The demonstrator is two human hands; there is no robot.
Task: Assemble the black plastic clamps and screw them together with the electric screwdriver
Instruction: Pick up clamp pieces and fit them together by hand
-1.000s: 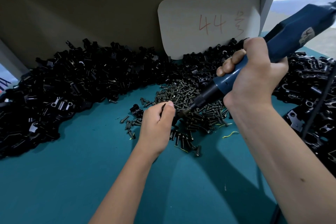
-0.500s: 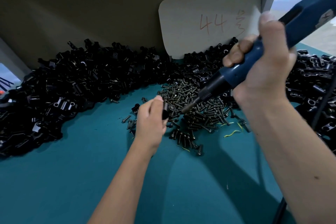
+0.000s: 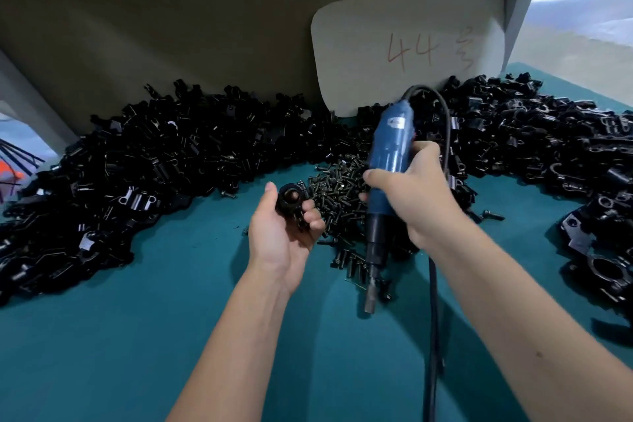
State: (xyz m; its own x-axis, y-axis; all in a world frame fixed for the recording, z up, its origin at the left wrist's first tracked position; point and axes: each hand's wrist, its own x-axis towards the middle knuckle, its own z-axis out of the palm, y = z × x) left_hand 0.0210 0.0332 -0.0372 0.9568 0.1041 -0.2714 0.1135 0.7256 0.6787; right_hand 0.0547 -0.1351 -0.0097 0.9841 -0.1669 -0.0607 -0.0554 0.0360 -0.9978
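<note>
My left hand [image 3: 281, 233] is turned palm up and holds a black plastic clamp [image 3: 291, 200] between thumb and curled fingers, its round bore facing me. Just to the right, my right hand [image 3: 411, 195] grips the blue electric screwdriver [image 3: 385, 181] upright, with its bit [image 3: 370, 298] pointing down just above the teal table [image 3: 137, 336]. The bit is apart from the clamp. A heap of dark screws [image 3: 337, 188] lies between and behind both hands.
Big piles of loose black clamp parts curve along the back from the left [image 3: 120, 168] to the right [image 3: 548, 140]. A white card marked 44 [image 3: 411, 44] leans on the back wall. The screwdriver's black cable [image 3: 433, 336] runs down toward me beside my right forearm.
My right hand has swung the screwdriver from slanting at the clamp to standing upright, bit down. My left hand has turned palm up and lifted the clamp away from the bit.
</note>
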